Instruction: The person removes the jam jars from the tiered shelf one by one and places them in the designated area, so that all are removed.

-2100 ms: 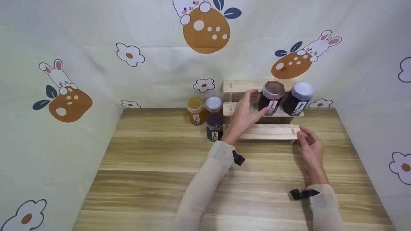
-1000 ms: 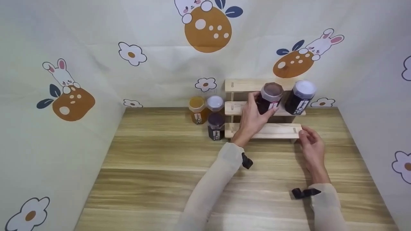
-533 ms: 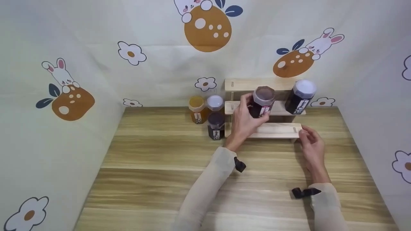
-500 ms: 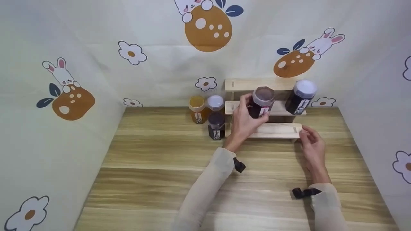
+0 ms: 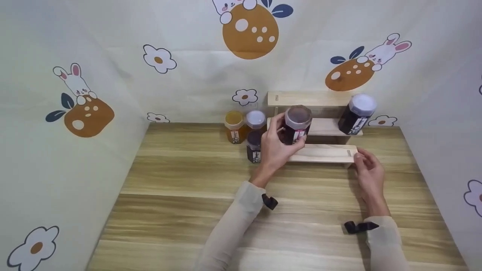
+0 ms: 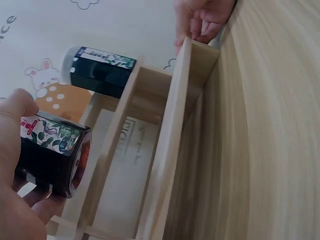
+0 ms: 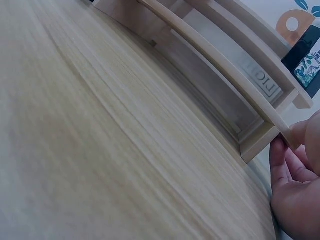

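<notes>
On the far left of the wooden table [image 5: 180,195], against the printed backdrop, we see three jars standing close together: an amber jar [image 5: 234,127], a white-lidded jar [image 5: 255,119] just beside it, and a dark jar [image 5: 254,146] in front of them.

Just to their right is our left hand [image 5: 276,145], with thumb and fingers wrapped round the body of a dark jar with a brown lid [image 5: 295,124]. In the left wrist view that jar [image 6: 52,155] sits in the hand's [image 6: 15,170] grip, clear of the boards, above the left part of the stepped wooden rack [image 5: 316,126] and in front of its middle shelf.

Farther right, a black jar with a pale lid [image 5: 356,114] stands on the right end of the middle shelf. At the rack's lower right corner our right hand [image 5: 369,175] pinches the end of the bottom board; the right wrist view shows the fingertips [image 7: 300,132] pressed against that corner, which steadies the frame.

We judge the step in hand to be carrying the brown-lidded jar away from the shelf, towards the group on the table. The next move calls for a level carry past the bottom board's edge and a gentle set-down in a free spot beside the three jars, without knocking them, while the right hand holds the rack.
</notes>
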A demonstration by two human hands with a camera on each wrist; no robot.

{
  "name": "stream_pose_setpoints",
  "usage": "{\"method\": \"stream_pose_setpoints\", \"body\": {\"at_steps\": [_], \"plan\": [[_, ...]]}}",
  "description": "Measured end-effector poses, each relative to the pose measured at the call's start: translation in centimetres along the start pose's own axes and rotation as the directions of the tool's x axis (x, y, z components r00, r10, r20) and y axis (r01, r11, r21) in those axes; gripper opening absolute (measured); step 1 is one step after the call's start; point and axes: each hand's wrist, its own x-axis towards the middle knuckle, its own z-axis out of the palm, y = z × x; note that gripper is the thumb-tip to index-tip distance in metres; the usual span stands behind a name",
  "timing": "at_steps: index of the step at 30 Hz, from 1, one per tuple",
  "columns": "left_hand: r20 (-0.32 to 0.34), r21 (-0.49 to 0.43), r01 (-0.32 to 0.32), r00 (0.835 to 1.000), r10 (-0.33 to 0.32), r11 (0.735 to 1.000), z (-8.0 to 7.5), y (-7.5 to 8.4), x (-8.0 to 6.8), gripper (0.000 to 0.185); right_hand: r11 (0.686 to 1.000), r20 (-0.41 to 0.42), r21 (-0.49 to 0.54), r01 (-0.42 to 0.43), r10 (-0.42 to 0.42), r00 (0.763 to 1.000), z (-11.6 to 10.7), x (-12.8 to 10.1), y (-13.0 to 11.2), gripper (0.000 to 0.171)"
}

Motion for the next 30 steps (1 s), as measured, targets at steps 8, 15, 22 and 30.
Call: {"method": "stream_pose_setpoints", "body": {"at_steps": [8, 15, 22, 30], "plan": [[-0.131, -0.205, -0.055, 0.991, 0.028, 0.977, -3.6, 0.8, 0.4, 0.08, 0.999, -0.005, -0.041, 0.022, -0.022, 1.0, 0.0, -0.1, -0.2, 0.043], [-0.19, -0.23, -0.068, 0.982, 0.024, 0.971, -7.2, 1.2, 1.3, 0.082, 0.999, -0.011, -0.052, 0.007, -0.007, 1.0, -0.2, 0.0, -0.2, 0.045], [-0.224, -0.192, -0.018, 0.974, -0.026, 0.981, -10.9, -0.5, 1.1, 0.082, 0.997, -0.013, -0.081, 0.002, -0.003, 1.0, -0.1, -0.1, 0.0, 0.047], [-0.251, -0.152, 0.066, 0.963, -0.103, 0.986, -14.1, -3.3, -0.1, 0.081, 0.997, -0.007, -0.074, 0.009, -0.01, 1.0, -0.1, 0.0, 0.1, 0.047]]}}
